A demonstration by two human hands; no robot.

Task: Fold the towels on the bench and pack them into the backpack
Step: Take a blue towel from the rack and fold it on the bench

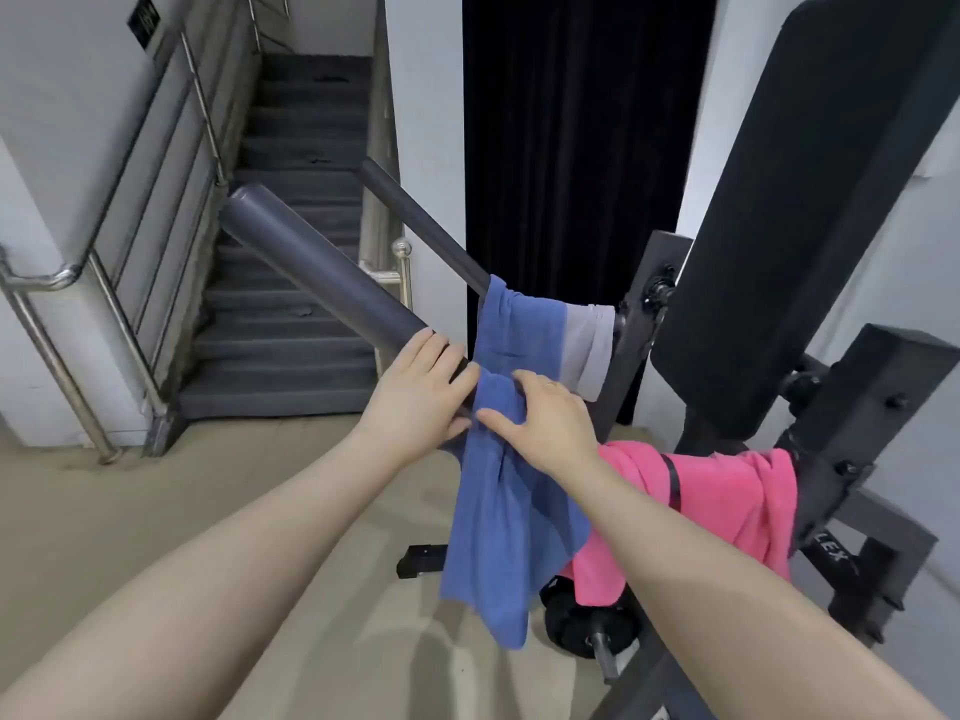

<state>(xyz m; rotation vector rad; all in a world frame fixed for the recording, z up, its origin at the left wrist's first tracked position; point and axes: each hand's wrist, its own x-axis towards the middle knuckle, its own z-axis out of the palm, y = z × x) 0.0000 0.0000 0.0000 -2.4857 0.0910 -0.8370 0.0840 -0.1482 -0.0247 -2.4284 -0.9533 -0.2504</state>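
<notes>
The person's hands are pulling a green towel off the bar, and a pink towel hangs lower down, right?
Not quite: the towel under both hands is blue, not green. The head view shows the left hand and right hand on it at the bar, with the pink towel hanging lower.

Count: three towels, namely one blue [511,491], one grey [589,350], one pink [727,501]; two hands, left [415,392], right [545,418]; two bars, near [317,275], far [421,220].

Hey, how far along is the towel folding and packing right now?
Nothing looks done: no folded towel and no backpack is in view. In hand: both hands are on the blue towel hanging over the near bar, the left hand by the bar, the right hand gripping the cloth. Left: the pink towel, the blue-and-grey one on the far bar, then all folding and packing.
</notes>
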